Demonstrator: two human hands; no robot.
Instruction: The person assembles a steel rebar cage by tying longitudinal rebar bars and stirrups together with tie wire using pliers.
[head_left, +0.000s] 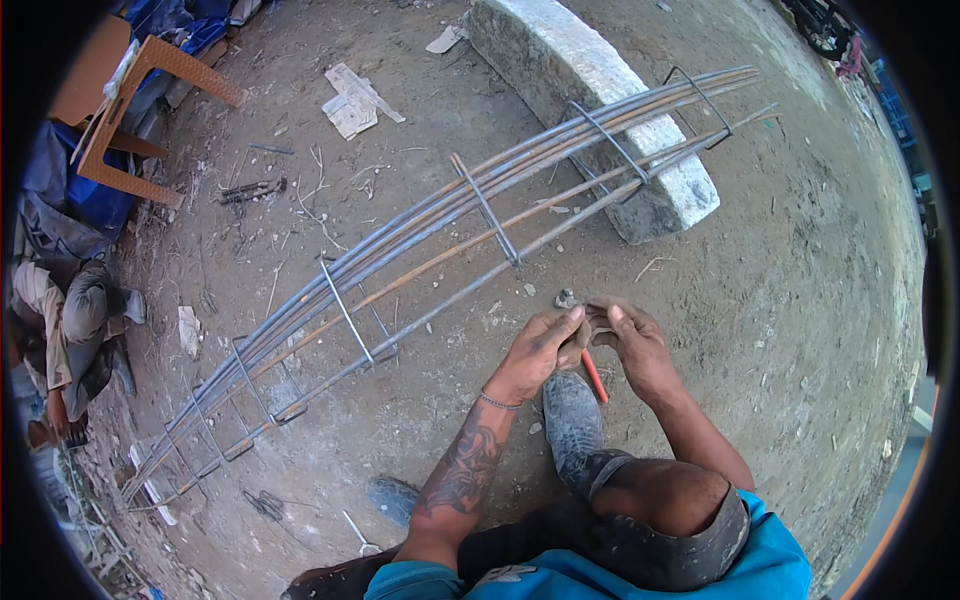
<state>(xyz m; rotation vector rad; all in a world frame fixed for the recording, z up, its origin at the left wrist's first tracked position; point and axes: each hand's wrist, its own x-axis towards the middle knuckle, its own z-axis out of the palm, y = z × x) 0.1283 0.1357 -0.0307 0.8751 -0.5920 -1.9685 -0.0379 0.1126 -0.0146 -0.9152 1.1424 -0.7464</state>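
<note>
Orange-handled tool [594, 377], at the near side of a steel cage [486, 209]

Ground [800, 300]: earthen, spread beneath the cage and past both its ends.

Steel cage: one, long, of parallel bars, part rusted, ringed by rectangular hoops; lying aslant, touched by neither hand. Landmark for all places below.

Concrete block [545, 50]: one, pale, long; under the cage's right end, which appears to rest on it.

Crouching person [92, 300]: one, partly cut by the rim of view; off the cage's far side, toward its left end.

Chair [195, 72]: one, brown plastic, tipped over; well off the cage's far side.

Boots [572, 420]: one pair, grey, worn; near side of the cage.

Paper scraps [350, 103]: pale, flat; far side of the cage.

Left hand [535, 355]: near side of the cage, apart from it; fingers curled closed, apparently about the tool, the grip partly hidden.

Right hand [640, 350]: farther from the cage than the left; thumb and fingers bent inward; whether they pinch anything thin, I cannot say.

Tool: between the hands, apart from the cage, handle pointing away from it. Metal piece [566, 299] past the left thumb, probably its head.

Step in hand, as judged: two-handed fingertip handling at the tool, off the bars. Next move would call for a steady left grip and precise right fingers.
</note>
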